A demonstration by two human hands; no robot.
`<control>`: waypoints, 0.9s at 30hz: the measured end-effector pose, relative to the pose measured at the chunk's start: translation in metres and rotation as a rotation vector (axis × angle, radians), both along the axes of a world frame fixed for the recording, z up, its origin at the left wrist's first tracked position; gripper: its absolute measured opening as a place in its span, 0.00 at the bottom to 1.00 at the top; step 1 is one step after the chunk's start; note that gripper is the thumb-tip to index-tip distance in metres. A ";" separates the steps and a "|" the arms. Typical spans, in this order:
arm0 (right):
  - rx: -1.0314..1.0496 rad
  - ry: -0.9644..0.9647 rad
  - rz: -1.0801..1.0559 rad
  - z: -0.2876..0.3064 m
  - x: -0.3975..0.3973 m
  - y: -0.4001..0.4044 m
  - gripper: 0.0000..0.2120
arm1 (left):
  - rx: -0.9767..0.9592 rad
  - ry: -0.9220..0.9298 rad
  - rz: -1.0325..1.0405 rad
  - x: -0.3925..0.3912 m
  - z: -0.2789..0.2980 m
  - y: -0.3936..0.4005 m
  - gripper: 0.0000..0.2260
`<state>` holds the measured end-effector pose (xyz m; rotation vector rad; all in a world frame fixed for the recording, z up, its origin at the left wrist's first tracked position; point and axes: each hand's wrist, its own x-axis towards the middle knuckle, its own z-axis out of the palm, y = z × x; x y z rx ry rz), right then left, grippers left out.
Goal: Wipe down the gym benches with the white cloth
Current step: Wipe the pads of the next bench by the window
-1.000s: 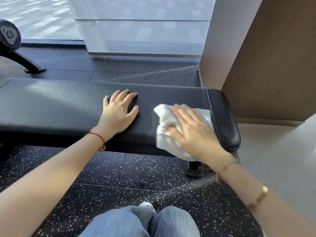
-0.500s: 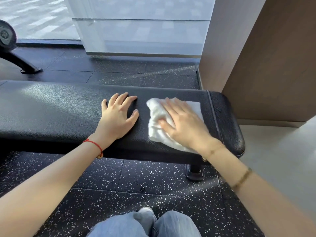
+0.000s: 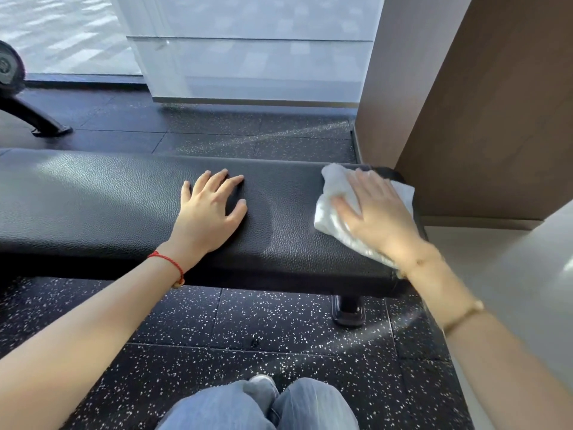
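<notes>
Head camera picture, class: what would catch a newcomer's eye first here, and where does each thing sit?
First the white cloth, bright against the black bench, at the bench's right end under the flat right hand. Next the left hand, spread flat on the pad near the middle, a red string round its wrist. Below lies the speckled black floor.

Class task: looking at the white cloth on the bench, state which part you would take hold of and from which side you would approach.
Take the white cloth at its bunched left edge, coming from above and the left. The right hand lies flat over its right part, and that edge stands free on the bench.
</notes>
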<state>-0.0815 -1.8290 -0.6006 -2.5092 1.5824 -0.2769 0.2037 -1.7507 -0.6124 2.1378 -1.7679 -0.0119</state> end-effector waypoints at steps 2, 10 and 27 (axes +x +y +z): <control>-0.025 -0.023 -0.023 -0.003 -0.020 0.040 0.36 | 0.003 -0.034 0.007 -0.003 0.000 0.002 0.22; 0.022 0.016 -0.165 -0.004 -0.018 -0.012 0.34 | -0.038 -0.035 -0.007 -0.007 0.002 0.016 0.20; -0.448 0.195 0.399 -0.030 -0.044 0.081 0.41 | -0.109 -0.041 0.075 -0.014 0.000 0.023 0.18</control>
